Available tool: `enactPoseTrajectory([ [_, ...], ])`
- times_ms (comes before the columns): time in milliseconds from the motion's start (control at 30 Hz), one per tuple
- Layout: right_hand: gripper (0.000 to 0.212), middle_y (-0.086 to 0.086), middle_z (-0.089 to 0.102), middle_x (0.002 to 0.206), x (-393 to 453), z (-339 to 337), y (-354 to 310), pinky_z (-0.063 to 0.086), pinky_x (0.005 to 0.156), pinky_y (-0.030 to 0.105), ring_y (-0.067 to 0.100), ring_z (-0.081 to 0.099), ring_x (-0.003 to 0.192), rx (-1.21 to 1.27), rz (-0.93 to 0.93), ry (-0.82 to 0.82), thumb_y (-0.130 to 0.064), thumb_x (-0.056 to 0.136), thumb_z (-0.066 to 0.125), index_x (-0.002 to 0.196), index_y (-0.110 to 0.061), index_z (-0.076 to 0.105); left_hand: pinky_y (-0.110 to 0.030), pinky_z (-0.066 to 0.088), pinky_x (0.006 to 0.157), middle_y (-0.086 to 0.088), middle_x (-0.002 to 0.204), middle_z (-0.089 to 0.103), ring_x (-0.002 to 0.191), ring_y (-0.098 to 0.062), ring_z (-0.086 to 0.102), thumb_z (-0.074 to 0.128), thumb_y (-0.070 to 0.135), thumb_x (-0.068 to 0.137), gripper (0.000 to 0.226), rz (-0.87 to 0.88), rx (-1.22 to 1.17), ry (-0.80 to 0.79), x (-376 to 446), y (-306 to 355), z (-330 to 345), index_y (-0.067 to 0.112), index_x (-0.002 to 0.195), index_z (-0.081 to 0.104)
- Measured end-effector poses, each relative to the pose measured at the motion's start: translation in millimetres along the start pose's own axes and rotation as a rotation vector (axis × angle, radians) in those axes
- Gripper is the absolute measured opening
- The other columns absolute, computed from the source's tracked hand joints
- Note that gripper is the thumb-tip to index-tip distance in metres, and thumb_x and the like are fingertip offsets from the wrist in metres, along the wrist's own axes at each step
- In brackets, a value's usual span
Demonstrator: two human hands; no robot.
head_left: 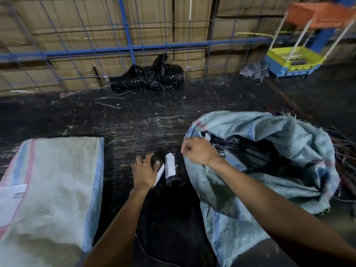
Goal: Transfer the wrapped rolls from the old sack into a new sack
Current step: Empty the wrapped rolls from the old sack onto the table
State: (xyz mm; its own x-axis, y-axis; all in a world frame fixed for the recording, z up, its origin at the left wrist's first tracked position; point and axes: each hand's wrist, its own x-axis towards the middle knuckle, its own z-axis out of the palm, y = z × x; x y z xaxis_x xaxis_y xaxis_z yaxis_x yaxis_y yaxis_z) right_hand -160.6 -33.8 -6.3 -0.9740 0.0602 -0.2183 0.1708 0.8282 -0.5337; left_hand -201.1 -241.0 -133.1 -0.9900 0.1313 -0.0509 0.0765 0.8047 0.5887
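Observation:
The old sack (285,135), pale blue woven plastic with a frayed rim, lies open on the right with several black-wrapped rolls (256,151) inside. My right hand (196,151) pinches its near-left rim. Two black-wrapped rolls with white labels lie on the dark floor between my hands; my left hand (145,170) grips the left roll (156,162), mostly hidden under my fingers, while the other roll (170,168) lies free just right of it. The new sack (54,180), whitish with pink and blue stripes, lies flat on the left.
A crumpled black plastic bag (152,76) sits at the foot of a blue wire fence (127,48) backed by stacked cardboard boxes. A yellow and blue tray stand (292,60) is at the far right. Loose straps and cords (344,157) lie behind the old sack.

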Motion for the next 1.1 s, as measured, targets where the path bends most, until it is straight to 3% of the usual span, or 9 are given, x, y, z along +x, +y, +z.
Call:
enactPoseTrajectory([
  [167,0.020,0.002,0.072,0.105,4.7,-40.7,98.6,0.057,0.084,0.041,0.024,0.067,0.088,-0.146,0.180,0.018,-0.024,0.084,0.048,0.083,-0.029,0.067,-0.032,0.047,0.098,-0.004,0.127,0.048,0.109,-0.011,0.053,0.049,0.031,0.102,0.032,0.432,-0.269,0.197,-7.3,123.1,0.7,0.017,0.130,0.056],
  [233,0.025,0.007,0.069,0.114,12.0,-48.5,136.5,0.055,0.088,0.039,0.028,0.065,0.099,-0.220,0.237,-0.058,-0.026,0.086,0.049,0.099,-0.029,0.069,-0.029,0.050,0.088,0.000,0.116,0.053,0.093,-0.008,0.056,0.051,0.023,0.101,0.022,0.603,-0.325,0.104,-8.3,170.4,13.8,0.016,0.118,0.062],
  [300,0.036,0.012,0.064,0.125,21.7,-58.4,167.5,0.051,0.094,0.041,0.033,0.060,0.112,-0.225,0.230,-0.059,-0.032,0.089,0.054,0.122,-0.021,0.058,-0.035,0.049,0.091,-0.002,0.114,0.055,0.100,-0.015,0.057,0.051,0.022,0.099,0.021,0.701,-0.254,-0.097,-1.3,200.8,37.6,0.016,0.117,0.063],
  [433,0.064,0.020,0.044,0.143,54.7,-95.2,202.2,0.039,0.109,0.044,0.038,0.041,0.132,-0.087,0.212,0.187,-0.027,0.087,0.063,0.143,-0.007,0.039,-0.045,0.038,0.110,-0.012,0.150,0.033,0.136,-0.033,0.039,0.045,0.043,0.101,0.049,0.502,0.227,-0.519,25.1,224.6,77.6,0.031,0.147,0.035],
  [567,0.052,0.019,0.049,0.137,86.4,-135.2,216.0,0.042,0.106,0.044,0.038,0.047,0.127,-0.084,0.153,0.312,-0.030,0.089,0.060,0.134,-0.005,0.050,-0.058,0.030,0.113,-0.021,0.156,0.027,0.143,-0.042,0.026,0.037,0.051,0.100,0.061,0.354,0.252,-0.233,64.9,241.0,83.1,0.039,0.155,0.012],
  [667,0.057,0.021,0.046,0.139,99.7,-142.4,218.9,0.040,0.108,0.041,0.037,0.046,0.127,-0.054,0.109,0.284,-0.022,0.089,0.064,0.139,-0.006,0.042,-0.061,0.025,0.113,-0.018,0.155,0.028,0.142,-0.040,0.027,0.037,0.049,0.101,0.059,0.260,0.200,-0.144,93.2,258.3,79.5,0.038,0.154,0.015],
  [800,0.024,0.009,0.065,0.123,118.1,-122.1,230.5,0.045,0.101,0.030,0.026,0.060,0.118,-0.076,0.036,-0.002,-0.014,0.088,0.066,0.110,-0.020,0.060,-0.065,0.030,0.108,-0.018,0.145,0.038,0.135,-0.041,0.036,0.047,0.038,0.098,0.051,0.170,0.277,-0.217,110.9,261.3,96.7,0.024,0.144,0.030],
  [933,0.078,0.013,0.036,0.153,133.6,-88.7,245.5,0.034,0.112,0.035,0.032,0.039,0.139,-0.262,0.065,-0.276,-0.039,0.086,0.070,0.151,-0.023,0.029,-0.050,0.040,0.104,-0.017,0.145,0.038,0.132,-0.040,0.042,0.053,0.033,0.093,0.056,0.294,0.435,-0.268,105.4,244.7,128.4,0.014,0.142,0.035],
  [1100,0.069,0.020,0.036,0.148,140.6,-62.2,257.5,0.040,0.108,0.041,0.037,0.046,0.131,-0.536,0.032,-0.205,-0.027,0.091,0.059,0.150,-0.014,0.026,-0.050,0.025,0.114,-0.021,0.153,0.032,0.141,-0.037,0.031,0.060,0.061,0.082,0.097,0.335,0.670,-0.452,92.1,220.4,160.9,0.010,0.153,0.018],
])
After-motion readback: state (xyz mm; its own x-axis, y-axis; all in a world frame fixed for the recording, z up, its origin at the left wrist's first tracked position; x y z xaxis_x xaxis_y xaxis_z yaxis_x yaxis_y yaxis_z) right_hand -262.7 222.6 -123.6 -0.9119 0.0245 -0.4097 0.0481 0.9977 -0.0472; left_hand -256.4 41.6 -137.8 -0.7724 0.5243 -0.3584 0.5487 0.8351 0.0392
